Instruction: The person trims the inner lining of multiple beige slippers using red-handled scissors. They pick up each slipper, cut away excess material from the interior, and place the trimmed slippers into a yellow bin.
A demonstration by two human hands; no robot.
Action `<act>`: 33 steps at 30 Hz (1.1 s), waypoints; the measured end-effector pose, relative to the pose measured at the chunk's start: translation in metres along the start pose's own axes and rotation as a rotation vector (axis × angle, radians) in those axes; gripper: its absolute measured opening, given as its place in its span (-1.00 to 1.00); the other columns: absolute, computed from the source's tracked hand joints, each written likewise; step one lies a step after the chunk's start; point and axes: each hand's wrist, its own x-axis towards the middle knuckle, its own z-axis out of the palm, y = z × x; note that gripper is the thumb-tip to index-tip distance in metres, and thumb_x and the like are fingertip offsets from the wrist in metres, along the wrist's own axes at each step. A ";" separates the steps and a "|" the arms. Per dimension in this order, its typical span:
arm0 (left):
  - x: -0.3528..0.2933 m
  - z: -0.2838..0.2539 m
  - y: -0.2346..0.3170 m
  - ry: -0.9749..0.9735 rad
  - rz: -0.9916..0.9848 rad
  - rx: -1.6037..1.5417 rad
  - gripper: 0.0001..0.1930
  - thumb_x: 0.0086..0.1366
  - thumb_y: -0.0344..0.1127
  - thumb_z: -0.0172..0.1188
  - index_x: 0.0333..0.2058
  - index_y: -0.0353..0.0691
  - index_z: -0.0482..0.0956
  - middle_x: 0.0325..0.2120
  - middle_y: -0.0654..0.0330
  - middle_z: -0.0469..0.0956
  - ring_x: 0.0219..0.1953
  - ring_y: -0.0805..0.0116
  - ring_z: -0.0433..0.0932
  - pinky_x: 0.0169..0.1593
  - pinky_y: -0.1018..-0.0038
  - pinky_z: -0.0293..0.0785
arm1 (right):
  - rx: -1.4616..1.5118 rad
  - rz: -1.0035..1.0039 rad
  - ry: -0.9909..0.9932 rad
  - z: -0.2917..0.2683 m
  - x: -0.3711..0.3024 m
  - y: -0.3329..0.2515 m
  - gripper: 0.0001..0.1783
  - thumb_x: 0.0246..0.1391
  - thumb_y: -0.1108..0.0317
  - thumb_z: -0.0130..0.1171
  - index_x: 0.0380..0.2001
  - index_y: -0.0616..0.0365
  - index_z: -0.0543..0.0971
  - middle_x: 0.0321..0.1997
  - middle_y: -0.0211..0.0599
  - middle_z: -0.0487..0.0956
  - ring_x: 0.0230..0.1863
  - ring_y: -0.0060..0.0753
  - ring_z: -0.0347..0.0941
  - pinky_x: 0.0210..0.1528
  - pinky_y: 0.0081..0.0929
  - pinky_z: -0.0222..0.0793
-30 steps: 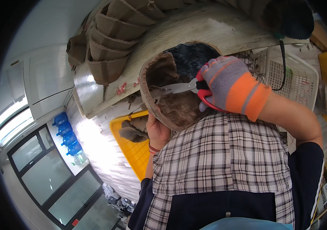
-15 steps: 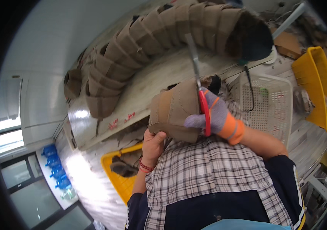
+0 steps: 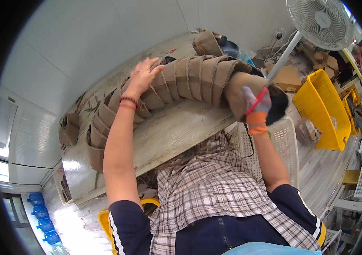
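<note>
A long curved row of nested brown shoe uppers (image 3: 181, 80) lies along the table. My bare left hand (image 3: 145, 76), a beaded bracelet at its wrist, is at the row's far side with fingers spread, slightly blurred, resting on or just over the uppers. At the row's right end sits one upper (image 3: 237, 91) with a dark opening facing right. Against it is my gloved right hand (image 3: 258, 104), closed round the red-handled scissors (image 3: 257, 100). The scissor blades cannot be made out. Whether the right hand also grips the upper is hard to see.
A single upper (image 3: 69, 129) stands at the table's left end, another (image 3: 207, 43) behind the row. To the right are a white perforated basket (image 3: 290, 140), a yellow crate (image 3: 323, 110) and a standing fan (image 3: 322, 21). Thin offcuts hang by the table's (image 3: 181, 129) front edge.
The upper held before my lap has moved to the row's right end. My left hand has let go and reached up to the row. My right hand has moved right, keeping the scissors.
</note>
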 end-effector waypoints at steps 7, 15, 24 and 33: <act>0.015 0.005 -0.005 -0.241 -0.051 -0.236 -0.55 0.25 0.06 0.01 -0.05 -0.10 0.54 -0.04 0.16 0.52 0.04 0.23 0.44 0.10 0.40 0.30 | 0.906 0.242 -0.300 0.061 0.036 0.083 -0.62 -0.04 0.52 0.25 -0.10 0.16 0.43 -0.12 -0.24 0.52 -0.13 -0.31 0.51 -0.08 -0.40 0.48; -0.018 -0.065 -0.042 -0.061 0.079 -0.382 -0.59 0.23 -0.14 0.07 -0.01 -0.22 0.47 -0.02 0.10 0.49 0.01 0.20 0.45 0.07 0.39 0.33 | 0.725 0.545 -0.213 0.019 0.027 0.081 -0.40 0.26 -0.09 -0.22 0.17 0.13 0.29 0.10 -0.26 0.42 0.04 -0.37 0.35 0.03 -0.48 0.31; -0.192 -0.131 -0.305 0.473 -0.991 0.684 -0.33 0.00 -0.23 0.30 0.12 -0.05 0.26 0.10 -0.31 0.18 0.12 -0.21 0.23 0.11 0.10 0.26 | 0.411 0.335 -0.065 -0.059 0.006 0.046 -0.28 0.17 -0.19 -0.09 0.09 0.29 0.31 -0.43 -0.47 0.35 -0.57 -0.73 0.16 -0.56 -0.79 0.10; -0.235 -0.160 -0.358 0.840 -0.798 0.115 -0.43 0.07 -0.12 0.31 -0.04 -0.40 0.42 0.04 -0.17 0.37 0.08 -0.06 0.34 0.11 0.26 0.28 | 0.300 0.364 -0.160 -0.092 -0.007 0.027 -0.24 0.13 -0.25 -0.09 0.05 0.28 0.33 -0.43 -0.48 0.31 -0.50 -0.73 0.17 -0.48 -0.79 0.09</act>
